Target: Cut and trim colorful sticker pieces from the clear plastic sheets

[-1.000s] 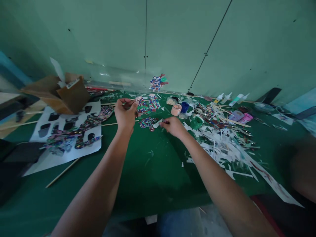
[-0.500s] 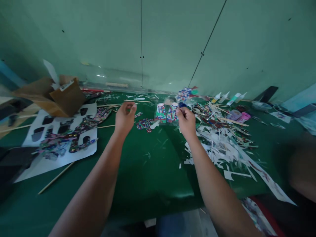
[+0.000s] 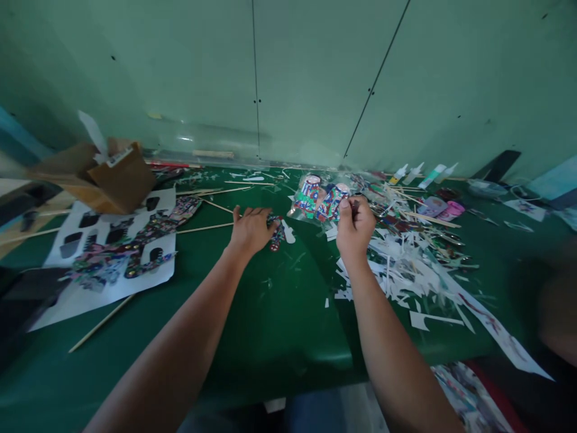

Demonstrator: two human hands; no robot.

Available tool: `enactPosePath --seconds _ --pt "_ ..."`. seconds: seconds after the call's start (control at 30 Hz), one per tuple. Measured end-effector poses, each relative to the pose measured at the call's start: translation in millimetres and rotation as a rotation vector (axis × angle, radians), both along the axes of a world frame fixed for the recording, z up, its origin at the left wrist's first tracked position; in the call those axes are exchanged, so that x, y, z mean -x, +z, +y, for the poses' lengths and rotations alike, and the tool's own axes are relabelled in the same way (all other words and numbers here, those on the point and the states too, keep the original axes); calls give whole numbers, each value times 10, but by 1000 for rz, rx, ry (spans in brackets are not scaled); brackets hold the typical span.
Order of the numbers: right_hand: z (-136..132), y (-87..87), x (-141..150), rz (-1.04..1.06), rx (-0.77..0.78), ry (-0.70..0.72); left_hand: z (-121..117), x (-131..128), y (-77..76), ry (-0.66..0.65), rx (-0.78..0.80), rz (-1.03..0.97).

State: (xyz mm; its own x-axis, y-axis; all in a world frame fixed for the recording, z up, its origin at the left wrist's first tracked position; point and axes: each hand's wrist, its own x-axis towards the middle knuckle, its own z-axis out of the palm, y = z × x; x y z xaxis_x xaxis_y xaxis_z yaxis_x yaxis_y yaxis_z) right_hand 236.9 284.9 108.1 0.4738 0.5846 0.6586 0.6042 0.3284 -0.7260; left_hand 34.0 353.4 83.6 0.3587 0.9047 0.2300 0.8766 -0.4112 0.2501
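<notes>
My right hand (image 3: 356,225) pinches the edge of a clear plastic sheet with two painted cut-out pieces (image 3: 311,195) on it, patterned in red, blue, green and white. It is held up over the back of the green table (image 3: 283,319). Palm down, my left hand (image 3: 253,230) rests on the table with its fingers spread, partly covering a small multicoloured patterned cut-out (image 3: 276,236). Just right of that cut-out lies a small white piece (image 3: 288,231).
White paper scraps (image 3: 396,267) are heaped to the right, below brushes and glue bottles (image 3: 412,174). Thin wooden sticks (image 3: 101,323), a white sheet with dark shapes (image 3: 157,264) and a cardboard box (image 3: 121,180) are on the left. Another person's arm (image 3: 559,307) is at the far right.
The clear sheet with painted pieces passed from my left hand to my right and moved rightward. My left hand, now without it, came down onto the patterned cut-out. My right hand rose from the table.
</notes>
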Motion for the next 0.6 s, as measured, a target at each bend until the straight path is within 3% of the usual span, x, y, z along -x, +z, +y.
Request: enactPosePath --seconds 0.17,0.43,0.6 --pt "-54 38 14 24 8 38 -108 -94 -35 -169 -13 44" --pt "-92 77 55 -139 -48 82 -65 -148 -59 -142 -168 56" --pt "-67 28 59 -137 -81 118 -58 -190 -99 -134 -98 68"
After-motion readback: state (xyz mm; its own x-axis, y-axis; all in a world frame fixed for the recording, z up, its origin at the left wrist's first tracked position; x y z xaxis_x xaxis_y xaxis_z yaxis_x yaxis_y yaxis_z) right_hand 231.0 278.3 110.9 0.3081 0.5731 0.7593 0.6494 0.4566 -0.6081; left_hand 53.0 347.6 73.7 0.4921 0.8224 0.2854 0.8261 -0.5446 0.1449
